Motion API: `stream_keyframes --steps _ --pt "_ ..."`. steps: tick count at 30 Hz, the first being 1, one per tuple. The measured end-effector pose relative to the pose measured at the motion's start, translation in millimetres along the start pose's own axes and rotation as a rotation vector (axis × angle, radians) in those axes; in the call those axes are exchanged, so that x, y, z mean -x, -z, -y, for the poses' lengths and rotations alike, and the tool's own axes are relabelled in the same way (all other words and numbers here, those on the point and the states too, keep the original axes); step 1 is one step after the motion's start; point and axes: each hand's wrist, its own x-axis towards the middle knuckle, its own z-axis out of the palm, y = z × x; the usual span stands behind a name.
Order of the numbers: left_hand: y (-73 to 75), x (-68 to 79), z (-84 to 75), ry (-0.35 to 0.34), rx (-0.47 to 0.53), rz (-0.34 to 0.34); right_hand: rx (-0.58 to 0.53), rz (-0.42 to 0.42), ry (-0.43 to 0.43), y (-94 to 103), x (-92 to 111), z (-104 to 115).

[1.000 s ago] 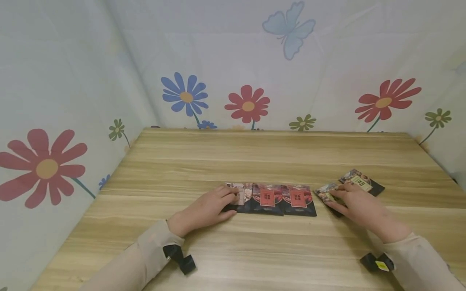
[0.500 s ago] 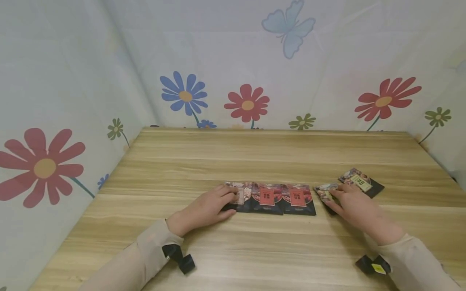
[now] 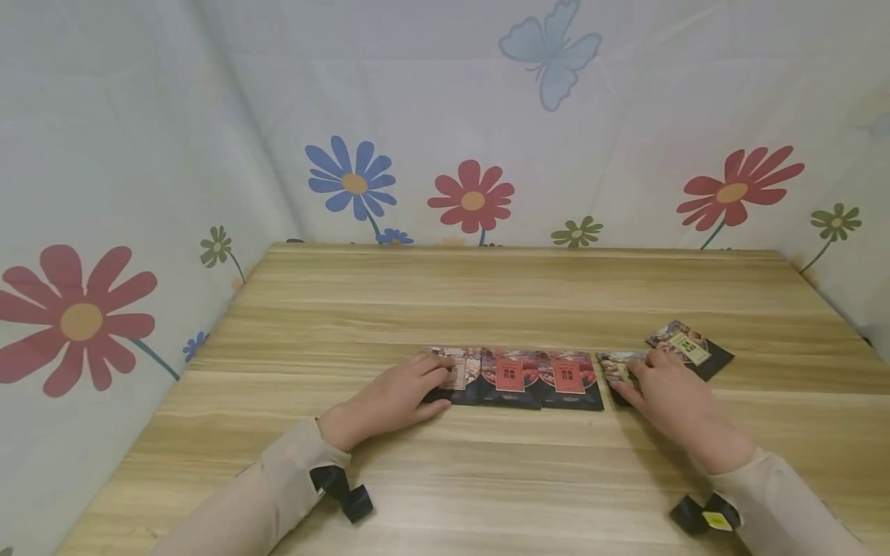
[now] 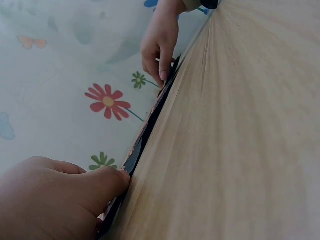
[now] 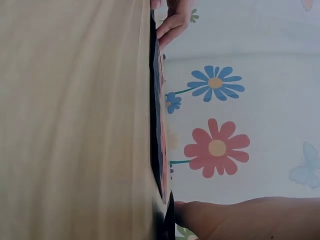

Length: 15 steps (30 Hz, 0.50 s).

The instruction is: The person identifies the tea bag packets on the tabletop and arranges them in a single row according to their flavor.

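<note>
Two red-labelled packets lie side by side in a row on the wooden table. At the row's left end is a pale-labelled packet, with my left hand resting on its left part. My right hand holds a packet with a greenish-yellow print at the row's right end, a narrow gap from the red one. That hand hides much of its packet. Just behind the right hand a yellow-labelled packet lies askew. In the left wrist view the left thumb touches the packet's near edge.
The wooden table reaches back to a white curtain printed with flowers and a butterfly. Another curtain side stands at the left. Black wrist cameras hang below both sleeves.
My right hand has shifted slightly left, turning its packet straighter and bringing it closer in line with the row. My left hand and the other packets stay put.
</note>
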Motion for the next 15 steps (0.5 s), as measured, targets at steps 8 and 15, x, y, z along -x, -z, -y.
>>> stream_keyframes --steps 8,15 --pt "1.1 -1.1 -1.1 -0.009 0.006 -0.011 0.022 -0.056 0.000 -3.3 0.7 4.5" --pt "1.1 -0.5 -1.1 -0.002 0.003 -0.004 0.040 -0.083 -0.004 -4.7 0.0 8.4"
